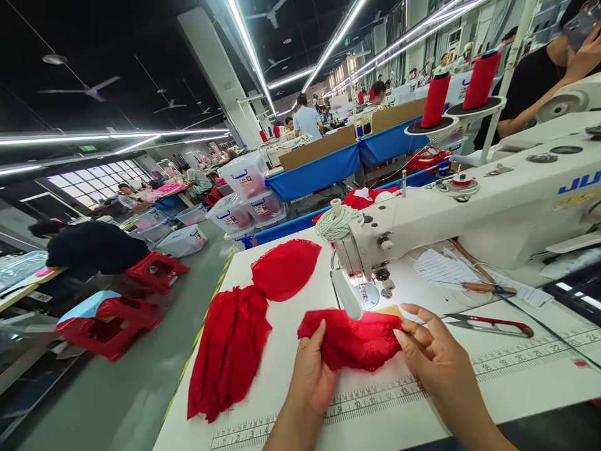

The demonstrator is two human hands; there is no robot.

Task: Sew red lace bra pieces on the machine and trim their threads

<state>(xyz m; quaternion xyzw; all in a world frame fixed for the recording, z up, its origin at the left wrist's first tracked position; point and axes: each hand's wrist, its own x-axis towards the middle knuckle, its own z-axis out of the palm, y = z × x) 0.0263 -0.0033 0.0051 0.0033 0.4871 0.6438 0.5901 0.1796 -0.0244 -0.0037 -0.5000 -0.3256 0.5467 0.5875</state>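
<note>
A small piece of red lace fabric lies on the white sewing table in front of the needle. My left hand pinches its left edge with thumb and fingers closed. On the fabric's right edge my right hand has its fingers curled. The white sewing machine stands just behind, with its presser foot close to the fabric's far edge.
A long pile of red lace and a rounded red lace piece lie left of my hands. Red-handled snips and paper sheets rest to the right. Two red thread cones stand behind the machine. Other workers, red stools and plastic bins fill the aisle.
</note>
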